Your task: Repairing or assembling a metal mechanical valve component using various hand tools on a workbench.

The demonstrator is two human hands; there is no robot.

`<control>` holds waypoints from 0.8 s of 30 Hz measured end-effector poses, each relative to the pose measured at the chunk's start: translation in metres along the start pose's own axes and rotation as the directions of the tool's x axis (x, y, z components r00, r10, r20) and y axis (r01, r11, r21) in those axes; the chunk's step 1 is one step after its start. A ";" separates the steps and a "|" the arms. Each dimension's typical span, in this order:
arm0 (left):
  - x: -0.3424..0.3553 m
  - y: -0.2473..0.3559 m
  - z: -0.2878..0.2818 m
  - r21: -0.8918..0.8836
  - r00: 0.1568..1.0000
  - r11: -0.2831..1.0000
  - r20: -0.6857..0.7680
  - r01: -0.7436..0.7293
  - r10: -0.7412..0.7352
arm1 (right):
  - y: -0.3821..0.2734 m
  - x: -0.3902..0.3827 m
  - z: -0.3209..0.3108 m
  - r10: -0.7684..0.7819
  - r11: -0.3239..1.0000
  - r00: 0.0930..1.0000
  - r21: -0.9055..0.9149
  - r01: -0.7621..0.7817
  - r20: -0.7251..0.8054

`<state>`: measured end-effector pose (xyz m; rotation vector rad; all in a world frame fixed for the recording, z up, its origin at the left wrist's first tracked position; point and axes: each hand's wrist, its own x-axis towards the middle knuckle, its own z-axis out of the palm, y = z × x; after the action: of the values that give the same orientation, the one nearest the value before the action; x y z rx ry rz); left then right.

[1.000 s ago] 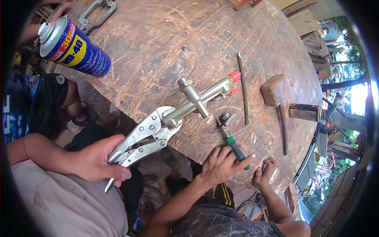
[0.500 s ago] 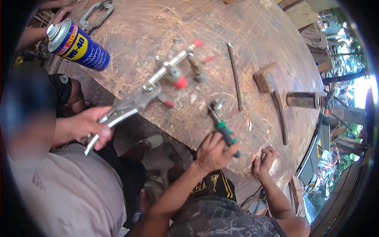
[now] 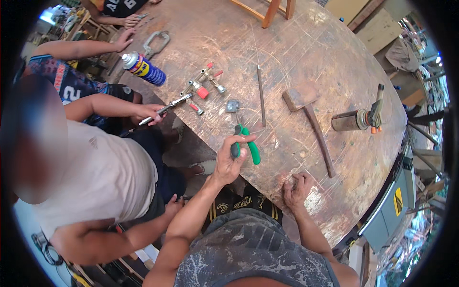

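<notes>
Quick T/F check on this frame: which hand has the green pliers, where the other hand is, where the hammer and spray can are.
1. The left hand holds the green-handled pliers. True.
2. The right hand holds the hammer. False: it rests on the wooden table near its edge; the hammer lies untouched.
3. The blue spray can lies on the table. True.
4. The metal rod is in the left hand. False: it lies on the table.

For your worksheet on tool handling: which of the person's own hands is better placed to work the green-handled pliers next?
Probably the left hand: it already grips the pliers above the table. The right hand rests on the table edge.
</notes>
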<state>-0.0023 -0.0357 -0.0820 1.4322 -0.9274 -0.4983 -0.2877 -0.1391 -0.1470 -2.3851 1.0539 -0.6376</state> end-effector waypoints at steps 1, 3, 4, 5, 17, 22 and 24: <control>0.000 0.008 0.003 -0.005 1.000 1.000 0.016 -0.005 0.005 | 0.001 0.000 -0.001 0.016 1.000 1.000 0.011 -0.016 0.020; -0.005 0.023 0.009 -0.002 0.999 0.999 0.003 0.037 -0.037 | 0.002 0.001 -0.003 -0.015 0.999 1.000 0.035 0.014 0.015; -0.008 0.029 0.010 -0.029 0.997 0.997 0.003 0.075 -0.075 | 0.002 0.002 -0.003 -0.014 0.999 1.000 0.030 0.013 0.013; -0.011 0.033 0.011 0.000 0.996 0.996 -0.005 0.092 -0.092 | 0.001 0.003 -0.004 0.008 1.000 1.000 0.024 -0.009 0.029; -0.046 0.023 0.005 0.015 0.976 0.987 -0.151 0.161 -0.157 | -0.057 0.116 0.002 -0.197 0.887 0.934 0.460 0.040 0.299; -0.032 0.008 -0.010 0.067 0.970 0.967 -0.005 0.245 -0.245 | -0.083 0.148 0.006 -0.198 0.922 0.899 0.386 0.036 0.390; -0.026 0.004 -0.013 -0.007 0.955 0.957 0.077 0.289 -0.288 | -0.092 0.147 0.010 -0.161 0.931 0.864 0.364 -0.028 0.477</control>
<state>-0.0081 -0.0065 -0.0832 1.5500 -0.7728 -0.7807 -0.1431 -0.1941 -0.0691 -2.0941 0.5688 -0.1806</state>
